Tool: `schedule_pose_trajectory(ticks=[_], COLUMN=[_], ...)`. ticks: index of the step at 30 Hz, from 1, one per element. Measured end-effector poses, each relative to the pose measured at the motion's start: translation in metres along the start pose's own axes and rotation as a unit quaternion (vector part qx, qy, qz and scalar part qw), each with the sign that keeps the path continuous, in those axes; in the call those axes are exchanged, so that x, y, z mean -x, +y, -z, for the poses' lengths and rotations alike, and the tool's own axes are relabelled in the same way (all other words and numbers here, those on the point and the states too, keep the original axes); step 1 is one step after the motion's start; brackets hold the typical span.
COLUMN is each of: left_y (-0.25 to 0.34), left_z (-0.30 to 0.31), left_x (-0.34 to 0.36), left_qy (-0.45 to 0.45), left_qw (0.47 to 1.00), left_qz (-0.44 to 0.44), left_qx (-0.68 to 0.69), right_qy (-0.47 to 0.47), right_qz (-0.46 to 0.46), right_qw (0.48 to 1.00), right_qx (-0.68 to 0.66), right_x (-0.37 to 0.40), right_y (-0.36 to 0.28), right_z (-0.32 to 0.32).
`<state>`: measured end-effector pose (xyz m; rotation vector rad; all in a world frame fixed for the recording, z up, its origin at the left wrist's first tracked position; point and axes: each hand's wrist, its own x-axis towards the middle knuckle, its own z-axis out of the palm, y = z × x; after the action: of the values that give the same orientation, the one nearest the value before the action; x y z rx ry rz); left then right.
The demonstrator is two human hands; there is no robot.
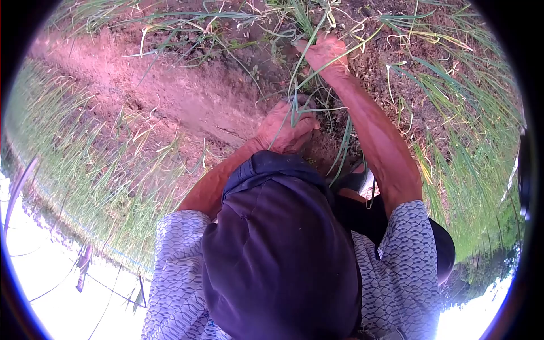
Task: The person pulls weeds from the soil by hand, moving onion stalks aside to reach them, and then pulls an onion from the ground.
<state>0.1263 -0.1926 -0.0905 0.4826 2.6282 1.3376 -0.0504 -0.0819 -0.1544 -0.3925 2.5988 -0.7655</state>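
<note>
My left hand [288, 127] is low over the soil, its fingers curled inward. Something dark shows at its fingertips, too hidden to name, and long thin green leaves [295, 107] cross over the hand. Farther forward, my right hand [326, 52] reaches down to the ground with its fingers closed at the base of a clump of green stems [304, 21]. Part of its grip is hidden behind the back of the hand. Loose narrow leaves lie around both wrists.
Bare reddish-brown soil [187, 102] stretches to the left. Rows of thin green plants [85, 153] grow on the left, with more plants [470, 136] on the right. A dark cap [280, 249] fills the lower middle, above patterned sleeves [178, 255]. A shoe [352, 180] shows between the arms.
</note>
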Motion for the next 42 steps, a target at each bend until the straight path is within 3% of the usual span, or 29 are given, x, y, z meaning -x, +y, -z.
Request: schedule_pose_trajectory(ticks=[5, 13, 16, 21, 22, 24, 27, 31, 34, 38, 39, 42], left_y=[-0.003, -0.001, -0.001, 0.002, 0.001, 0.000, 0.003, 0.001, 0.001, 0.001, 0.001, 0.001], left_z=[-0.003, -0.002, 0.000, 0.002, 0.001, 0.001, 0.002, 0.002, 0.004, 0.000, 0.002, 0.003], left_x=[0.003, 0.005, 0.006, 0.002, 0.002, 0.002, 0.004, 0.001, 0.003, 0.002, 0.000, 0.001], left_qy=[0.004, -0.004, -0.002, -0.017, -0.017, -0.016, -0.015, -0.020, -0.016, -0.007, -0.012, -0.020], left_qw=[1.000, 1.000, 1.000, 1.000, 1.000, 1.000, 1.000, 1.000, 1.000, 1.000, 1.000, 1.000], left_qz=[-0.008, 0.002, 0.001, 0.009, 0.008, 0.006, 0.006, 0.002, -0.001, 0.000, -0.003, -0.001], left_qx=[-0.001, -0.008, -0.016, -0.011, -0.010, -0.010, -0.009, -0.016, -0.017, -0.021, -0.021, -0.020], right_qy=[-0.086, -0.105, -0.091, -0.165, -0.118, -0.173, -0.173, -0.155, -0.076, -0.201, -0.209, -0.168], right_qz=[0.001, 0.046, 0.086, 0.004, -0.014, 0.036, 0.019, 0.077, 0.098, 0.018, 0.082, 0.137], right_qw=[0.994, 0.977, 0.976, 0.973, 0.990, 0.975, 0.975, 0.967, 0.986, 0.969, 0.974, 0.976], right_qx=[0.072, 0.179, 0.178, 0.161, 0.071, 0.132, 0.136, 0.185, 0.114, -0.144, 0.004, 0.020], right_x=[-0.011, -0.014, -0.014, -0.011, -0.001, -0.004, 0.002, 0.000, 0.006, 0.010, 0.006, 0.018], right_y=[-0.021, -0.031, -0.009, 0.017, 0.017, 0.012, -0.010, -0.002, 0.020, 0.028, 0.029, -0.005], right_z=[0.010, 0.002, 0.011, 0.025, 0.016, 0.012, 0.021, 0.009, 0.007, 0.008, 0.000, 0.016])
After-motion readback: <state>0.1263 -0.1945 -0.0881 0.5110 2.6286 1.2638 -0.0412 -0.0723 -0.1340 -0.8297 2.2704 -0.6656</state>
